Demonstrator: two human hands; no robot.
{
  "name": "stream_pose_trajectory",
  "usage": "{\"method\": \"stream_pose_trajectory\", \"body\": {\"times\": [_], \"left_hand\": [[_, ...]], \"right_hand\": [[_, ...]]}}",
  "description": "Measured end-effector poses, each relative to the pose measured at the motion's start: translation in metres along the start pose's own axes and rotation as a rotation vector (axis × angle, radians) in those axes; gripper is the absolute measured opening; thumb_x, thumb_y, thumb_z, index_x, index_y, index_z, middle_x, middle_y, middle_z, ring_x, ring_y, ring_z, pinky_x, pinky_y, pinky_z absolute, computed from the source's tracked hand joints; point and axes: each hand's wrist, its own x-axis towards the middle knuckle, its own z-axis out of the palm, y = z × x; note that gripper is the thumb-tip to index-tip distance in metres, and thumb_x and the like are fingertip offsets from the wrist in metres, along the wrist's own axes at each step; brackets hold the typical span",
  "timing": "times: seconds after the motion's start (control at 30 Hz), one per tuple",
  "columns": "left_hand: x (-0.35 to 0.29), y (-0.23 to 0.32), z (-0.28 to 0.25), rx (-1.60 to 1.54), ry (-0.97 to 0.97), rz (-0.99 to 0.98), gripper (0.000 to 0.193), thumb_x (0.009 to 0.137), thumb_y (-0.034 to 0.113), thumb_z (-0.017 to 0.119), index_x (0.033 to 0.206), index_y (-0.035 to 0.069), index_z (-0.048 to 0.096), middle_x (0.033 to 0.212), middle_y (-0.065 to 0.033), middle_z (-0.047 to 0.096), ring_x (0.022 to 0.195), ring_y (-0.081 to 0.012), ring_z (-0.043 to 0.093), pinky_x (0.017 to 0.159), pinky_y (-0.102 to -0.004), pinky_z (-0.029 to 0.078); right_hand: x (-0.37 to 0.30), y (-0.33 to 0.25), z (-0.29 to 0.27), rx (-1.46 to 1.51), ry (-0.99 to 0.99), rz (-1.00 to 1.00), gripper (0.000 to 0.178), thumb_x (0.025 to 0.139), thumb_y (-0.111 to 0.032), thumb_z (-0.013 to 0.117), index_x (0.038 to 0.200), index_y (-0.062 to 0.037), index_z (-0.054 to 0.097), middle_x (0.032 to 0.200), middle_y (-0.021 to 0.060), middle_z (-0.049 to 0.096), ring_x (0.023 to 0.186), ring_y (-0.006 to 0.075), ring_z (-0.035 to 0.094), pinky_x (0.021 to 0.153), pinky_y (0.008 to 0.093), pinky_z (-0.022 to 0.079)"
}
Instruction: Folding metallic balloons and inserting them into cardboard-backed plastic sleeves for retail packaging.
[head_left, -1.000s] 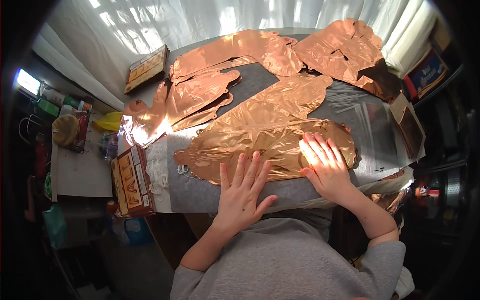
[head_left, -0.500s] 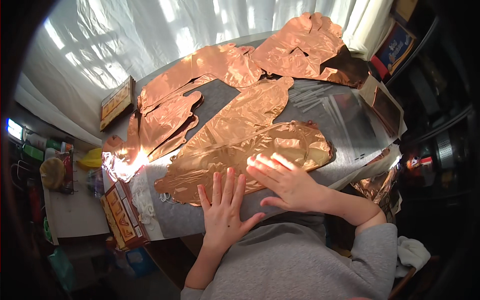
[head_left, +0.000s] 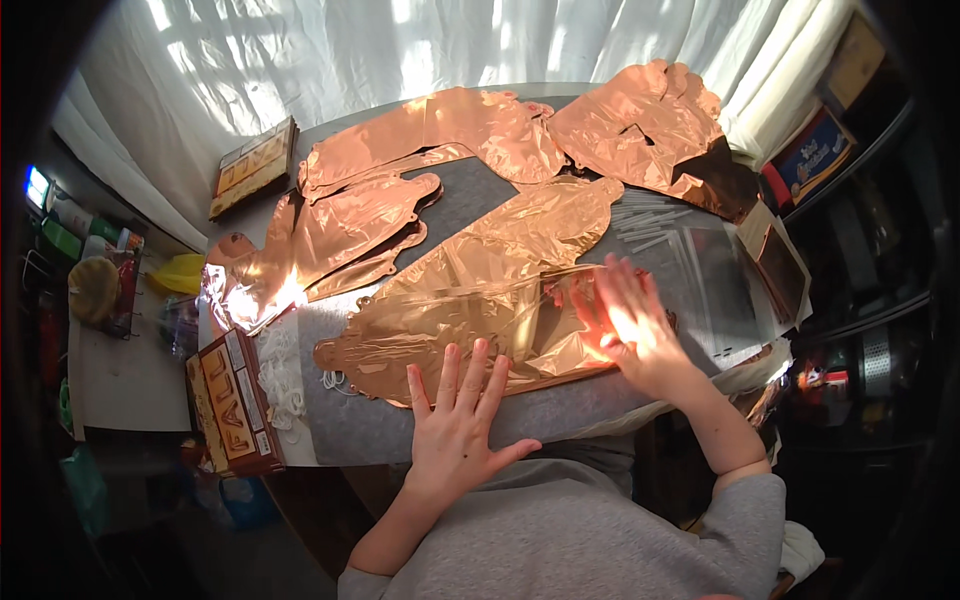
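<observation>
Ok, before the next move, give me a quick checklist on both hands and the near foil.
1. Left hand open, fingertips over the near foil's front edge: ok.
2. Right hand pressing on that foil: cannot tell; its fingers are blurred.
3. Near foil smooth: not ok, creases show.
4. White string bundle clear of both hands: ok.
5. Clear sticks off the near foil: ok, they lie beyond it.

1 fisheye view, head-worn, facing down, near hands [head_left: 452, 440]

Left grip [head_left: 450, 435] palm-down, fingers [head_left: 473, 375] spread, right grip [head_left: 645, 335] blurred, tilted, outstretched, both forearms [head_left: 725, 430] bare
</observation>
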Motion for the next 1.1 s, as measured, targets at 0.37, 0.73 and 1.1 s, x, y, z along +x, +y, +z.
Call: {"method": "stream_pose_trajectory", "body": {"times": [0.37, 0.73, 1.1], "left_hand": [[0.0, 0.001, -0.004, -0.019, -0.018, -0.027, 0.125, 0.072, 0.084, 0.072, 0.169, 0.016, 0.035, 0.177, -0.0123, 0.027, 0.164, -0.0387, 0.02, 0.119, -0.0835, 0.0], [-0.002, 0.001, -0.003, -0.049, -0.005, -0.024, 0.124, 0.07, 0.078, 0.079, 0.168, 0.017, 0.035, 0.176, -0.0135, 0.027, 0.164, -0.0394, 0.02, 0.118, -0.085, 0.003], [0.0, 0.0, -0.003, -0.106, -0.005, -0.005, 0.126, 0.077, 0.084, 0.069, 0.17, 0.01, 0.028, 0.178, -0.017, 0.021, 0.165, -0.0401, 0.012, 0.119, -0.0808, -0.005]], "right_hand": [[0.21, 0.057, 0.007, 0.023, -0.22, -0.321, 0.052, 0.095, -0.038, 0.076, 0.137, -0.0107, 0.064, 0.136, 0.0139, 0.063, 0.131, 0.0339, 0.057, 0.121, 0.052, 0.03], [0.178, -0.002, -0.042, -0.244, -0.046, -0.449, 0.016, 0.078, -0.007, 0.074, 0.093, -0.009, 0.07, 0.1, 0.0092, 0.064, 0.108, 0.0305, 0.062, 0.103, 0.0476, 0.044], [0.032, -0.013, 0.016, 0.27, -0.077, -0.253, 0.055, 0.098, -0.037, 0.073, 0.143, -0.007, 0.062, 0.156, 0.0159, 0.056, 0.152, 0.0354, 0.044, 0.128, 0.0543, 0.032]]}}
